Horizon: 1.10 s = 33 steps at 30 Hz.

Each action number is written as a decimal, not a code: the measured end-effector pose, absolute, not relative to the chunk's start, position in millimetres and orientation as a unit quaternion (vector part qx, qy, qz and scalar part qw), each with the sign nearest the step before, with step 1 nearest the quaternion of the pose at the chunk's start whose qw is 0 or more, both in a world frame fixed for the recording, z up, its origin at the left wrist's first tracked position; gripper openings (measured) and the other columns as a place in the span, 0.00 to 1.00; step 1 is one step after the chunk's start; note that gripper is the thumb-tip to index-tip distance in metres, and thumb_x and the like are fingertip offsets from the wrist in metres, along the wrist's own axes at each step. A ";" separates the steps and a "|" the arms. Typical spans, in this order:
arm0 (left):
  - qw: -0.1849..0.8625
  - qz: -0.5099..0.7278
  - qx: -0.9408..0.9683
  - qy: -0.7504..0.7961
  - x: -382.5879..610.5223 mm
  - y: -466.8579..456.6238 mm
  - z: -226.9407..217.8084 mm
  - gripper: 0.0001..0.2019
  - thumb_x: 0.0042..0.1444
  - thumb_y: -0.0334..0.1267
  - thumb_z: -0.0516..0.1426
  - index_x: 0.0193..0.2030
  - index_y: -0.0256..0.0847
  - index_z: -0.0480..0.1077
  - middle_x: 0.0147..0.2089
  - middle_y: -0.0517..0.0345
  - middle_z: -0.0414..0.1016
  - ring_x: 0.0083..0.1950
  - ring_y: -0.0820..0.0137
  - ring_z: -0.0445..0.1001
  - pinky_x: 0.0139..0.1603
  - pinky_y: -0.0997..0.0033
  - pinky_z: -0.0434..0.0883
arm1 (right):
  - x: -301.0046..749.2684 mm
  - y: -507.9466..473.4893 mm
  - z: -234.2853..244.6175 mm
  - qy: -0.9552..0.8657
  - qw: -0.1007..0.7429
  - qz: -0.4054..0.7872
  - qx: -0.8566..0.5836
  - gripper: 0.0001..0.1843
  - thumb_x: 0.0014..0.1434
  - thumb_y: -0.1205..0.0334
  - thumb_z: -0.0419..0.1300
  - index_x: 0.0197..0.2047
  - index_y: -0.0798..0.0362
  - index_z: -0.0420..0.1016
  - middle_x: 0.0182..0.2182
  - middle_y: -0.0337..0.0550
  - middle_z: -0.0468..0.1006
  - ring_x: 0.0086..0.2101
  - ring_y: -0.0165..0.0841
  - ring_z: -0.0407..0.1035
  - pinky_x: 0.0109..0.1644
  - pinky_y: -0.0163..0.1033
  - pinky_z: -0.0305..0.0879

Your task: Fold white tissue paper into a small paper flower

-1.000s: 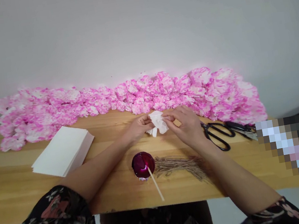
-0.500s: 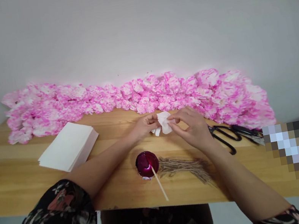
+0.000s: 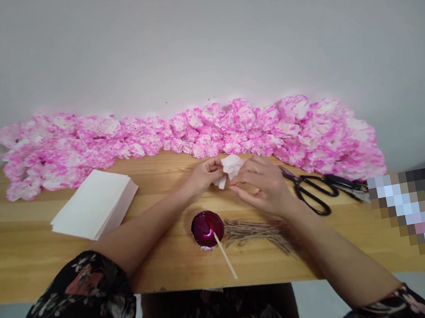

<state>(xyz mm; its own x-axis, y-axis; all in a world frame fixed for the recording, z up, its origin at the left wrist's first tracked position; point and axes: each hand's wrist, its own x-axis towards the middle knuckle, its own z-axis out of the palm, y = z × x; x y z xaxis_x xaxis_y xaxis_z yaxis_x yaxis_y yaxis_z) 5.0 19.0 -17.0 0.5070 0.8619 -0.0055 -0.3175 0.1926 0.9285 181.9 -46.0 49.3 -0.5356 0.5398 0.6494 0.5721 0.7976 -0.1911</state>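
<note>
A small white paper flower (image 3: 232,165) is held above the middle of the table. My left hand (image 3: 207,174) pinches it at its gathered left side, where a narrow white end hangs down. My right hand (image 3: 261,180) is at its right and lower edge, thumb and fingers close together on the thin paper; the exact contact is partly hidden behind the fingers. Below the hands stands a round dish of dark magenta liquid (image 3: 202,230) with a pale wooden stick (image 3: 226,258) leaning out of it. Beside the dish lies a bundle of thin brown twisted strands (image 3: 256,232).
A long bank of pink and white paper flowers (image 3: 142,135) runs along the wall. To the left lies a stack of white paper sheets (image 3: 93,204). Black-handled scissors (image 3: 313,193) and a second black-handled tool (image 3: 346,184) lie at the right, near a blurred-out patch.
My right hand has shifted slightly left and down around the white paper flower, its fingers now lower on the edge. My left hand keeps its pinch. The view has tilted slightly.
</note>
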 end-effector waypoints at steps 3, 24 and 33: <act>0.717 0.412 0.490 0.276 5.1 21.3 -20.3 0.20 0.40 0.41 0.72 0.35 0.35 0.70 0.31 0.60 0.74 0.29 0.76 0.71 0.33 0.75 0.65 | 187.5 -46.5 51.5 -0.844 0.421 -0.009 -0.332 0.04 0.63 0.64 0.59 0.39 0.48 0.76 0.29 0.41 0.76 0.32 0.36 0.69 0.37 0.45 0.62; 0.708 0.379 0.528 0.276 4.4 20.4 -18.5 0.22 0.40 0.43 0.72 0.38 0.35 0.71 0.31 0.60 0.75 0.28 0.78 0.70 0.30 0.77 0.64 | 194.9 -29.4 39.4 -0.806 0.413 -0.040 -0.421 0.06 0.64 0.62 0.60 0.38 0.48 0.79 0.44 0.47 0.79 0.46 0.43 0.72 0.50 0.54 0.67; 0.697 0.367 0.554 0.268 4.6 20.7 -21.5 0.22 0.42 0.47 0.71 0.37 0.36 0.69 0.30 0.61 0.73 0.26 0.77 0.69 0.29 0.76 0.64 | 197.2 -28.9 39.1 -0.790 0.442 0.014 -0.425 0.05 0.65 0.61 0.60 0.38 0.48 0.77 0.44 0.47 0.79 0.46 0.41 0.73 0.51 0.52 0.68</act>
